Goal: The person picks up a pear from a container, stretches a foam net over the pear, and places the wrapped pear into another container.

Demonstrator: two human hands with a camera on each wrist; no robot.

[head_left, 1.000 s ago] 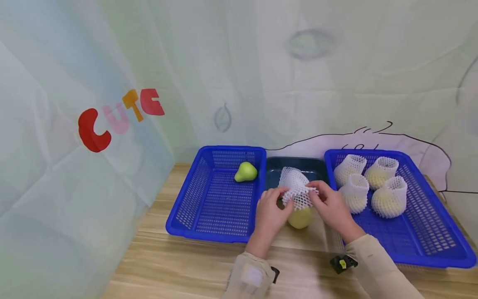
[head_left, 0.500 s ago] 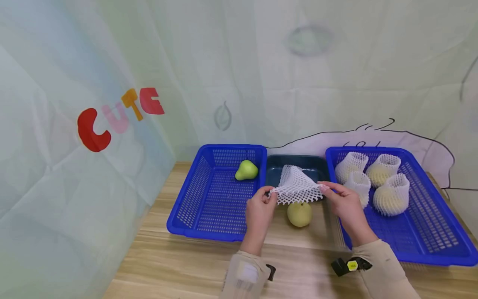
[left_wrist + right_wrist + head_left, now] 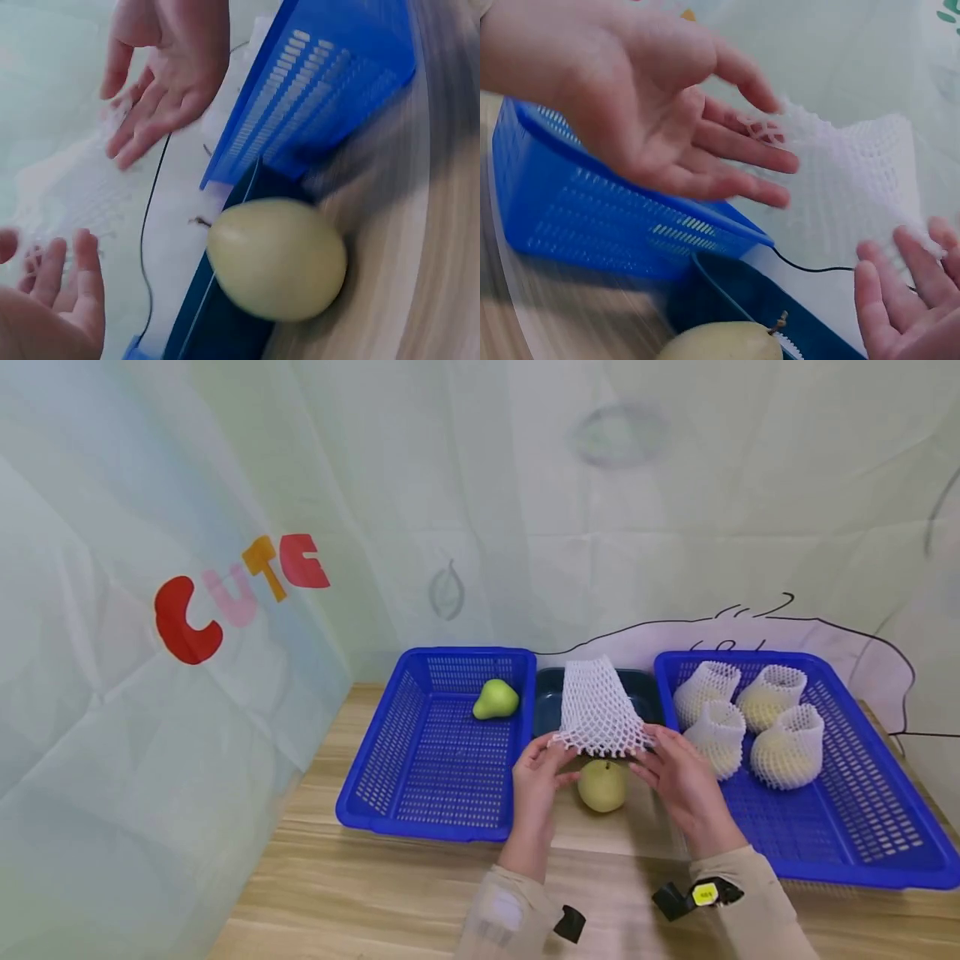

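A white foam fruit net [image 3: 600,706] is spread wide at its near edge, its far end pointing up and away over the dark green tray [image 3: 549,710]. My left hand [image 3: 534,789] holds the left corner of that edge between thumb and fingers, and my right hand [image 3: 686,781] holds the right corner. The other fingers of both hands are extended loosely, as the right wrist view shows for the left hand [image 3: 682,127]. Directly below the net, a round yellow-green pear [image 3: 602,787] with a short stem sits on the table in front of the tray, touched by neither hand.
To the left stands a blue basket [image 3: 420,827] with one green pear [image 3: 496,700] at its back right. Another blue basket [image 3: 817,839] on the right holds several net-wrapped pears [image 3: 787,748]. A printed cloth [image 3: 480,510] hangs behind the wooden table [image 3: 360,893].
The net, earlier bunched between the fingers over the pear, has been stretched sideways and then lifted so its far end rises. The hands moved apart, then slightly closer. The pear stayed in place.
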